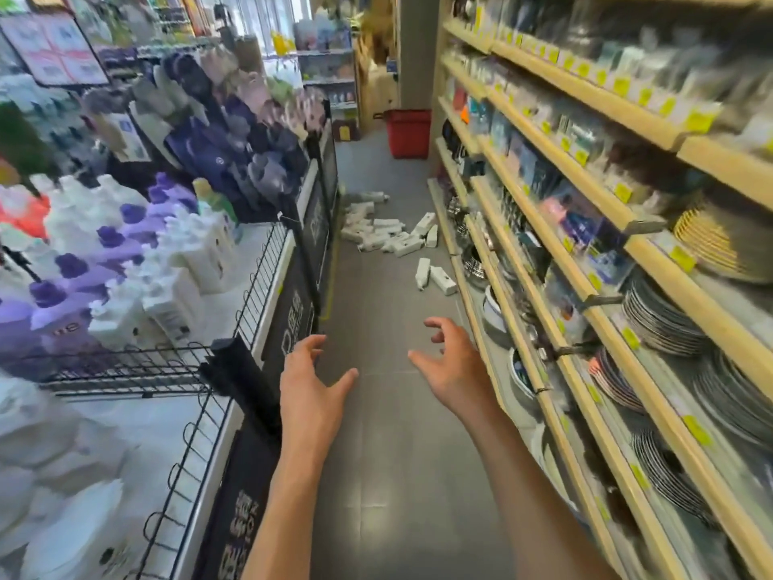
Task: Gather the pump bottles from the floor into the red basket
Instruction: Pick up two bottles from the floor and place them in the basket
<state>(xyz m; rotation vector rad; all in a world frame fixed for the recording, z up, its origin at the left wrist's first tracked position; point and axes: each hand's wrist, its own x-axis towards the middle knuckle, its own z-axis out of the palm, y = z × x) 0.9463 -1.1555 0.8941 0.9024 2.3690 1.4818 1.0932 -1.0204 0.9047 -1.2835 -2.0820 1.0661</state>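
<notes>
Grey floor tiles [389,454] are running down a narrow shop aisle. Both bare arms are reaching forward at waist height. The left hand [309,383] and the right hand [451,366] are hovering side by side with fingers spread and slightly curled, holding nothing and touching nothing. Well ahead, a loose heap of white rectangular plastic pump bottles [385,234] is lying on the tiles, with two more white bottles [435,276] lying just nearer, beside the right-hand shelving. Beyond them, at the far end of the aisle, a red plastic basket [409,131] is standing on the floor. Pale wooden shelves [585,94] are lining the right, carrying stacked plates [661,316]. A black wire rack [259,295] of white and purple bottles [125,253] is flanking the left.
</notes>
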